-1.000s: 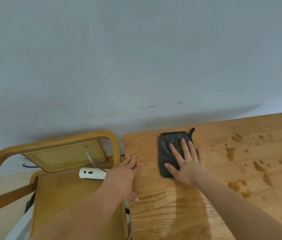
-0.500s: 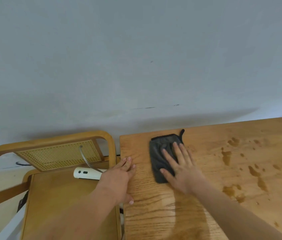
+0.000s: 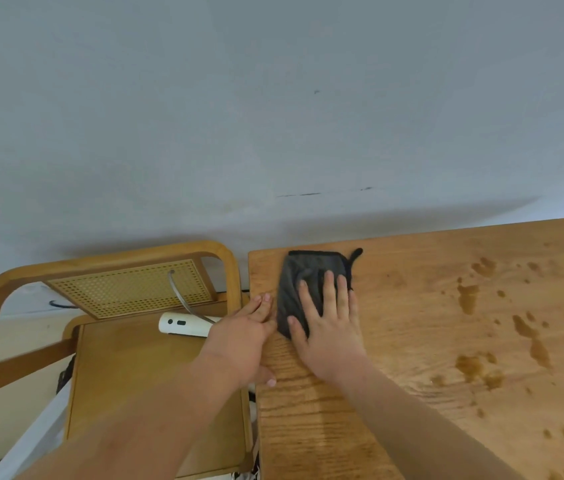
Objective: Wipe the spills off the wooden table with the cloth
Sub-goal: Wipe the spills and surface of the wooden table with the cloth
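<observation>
A dark grey cloth [image 3: 303, 271] lies flat near the far left corner of the wooden table [image 3: 412, 341]. My right hand [image 3: 329, 327] presses on the cloth with straight, spread fingers and covers its near half. My left hand [image 3: 242, 337] rests flat on the table's left edge, fingers straight, right beside the cloth. Several brown spills [image 3: 467, 296] dot the right part of the table, with a bigger patch [image 3: 474, 368] nearer to me.
A wooden chair [image 3: 128, 358] with a cane back stands against the table's left side. On its seat lies a white device [image 3: 183, 323] with a grey cord. A grey wall [image 3: 273, 116] runs behind the table.
My right hand has slid the cloth leftward toward the table's left edge, up close to my left hand. The left hand has stayed on the edge.
</observation>
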{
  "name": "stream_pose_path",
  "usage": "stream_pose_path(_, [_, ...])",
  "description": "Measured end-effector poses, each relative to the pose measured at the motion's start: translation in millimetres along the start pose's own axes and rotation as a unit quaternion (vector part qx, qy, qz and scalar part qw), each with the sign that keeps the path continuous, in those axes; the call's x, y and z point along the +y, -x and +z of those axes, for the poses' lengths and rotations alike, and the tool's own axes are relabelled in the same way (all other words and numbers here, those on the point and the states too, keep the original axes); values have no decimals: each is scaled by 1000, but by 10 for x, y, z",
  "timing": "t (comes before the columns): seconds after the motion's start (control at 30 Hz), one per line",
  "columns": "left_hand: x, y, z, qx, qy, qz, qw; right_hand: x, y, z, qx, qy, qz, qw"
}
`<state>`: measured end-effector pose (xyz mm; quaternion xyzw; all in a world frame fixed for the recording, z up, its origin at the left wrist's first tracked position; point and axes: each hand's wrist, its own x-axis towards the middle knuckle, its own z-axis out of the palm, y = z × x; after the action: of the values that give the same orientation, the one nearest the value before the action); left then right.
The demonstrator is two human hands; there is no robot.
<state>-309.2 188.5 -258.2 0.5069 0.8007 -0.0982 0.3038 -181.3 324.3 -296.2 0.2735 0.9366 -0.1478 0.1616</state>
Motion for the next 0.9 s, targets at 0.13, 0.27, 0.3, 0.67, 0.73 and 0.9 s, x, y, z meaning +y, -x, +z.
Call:
stream_pose_path(0.13, [2,-30,-1,-12,-11,-9,1000,706,-250,-323,-28,73,2,997])
stream_pose_path(0.27, [3,-30,31,-22,-15,-17,1000,1139,-412,-501,-45,-11,214,976])
stream_pose_path(0.3, [1,-23,41,-21,-12,-17,1000,1127,-401,-486,-39,-28,240,970])
stream_pose_path(0.67, [251,-62,-147,-61,-81,-41,994,387,828,229,-26,-35,60,997])
stream_pose_path(0.73, [365,-119,-183,-80,-99,-56,990,604,862,185,-32,-19,46,998])
stream_pose_path(0.9, [651,-199,-172,-19,-68,-45,996,1176,476,-147,-83,14,118,989])
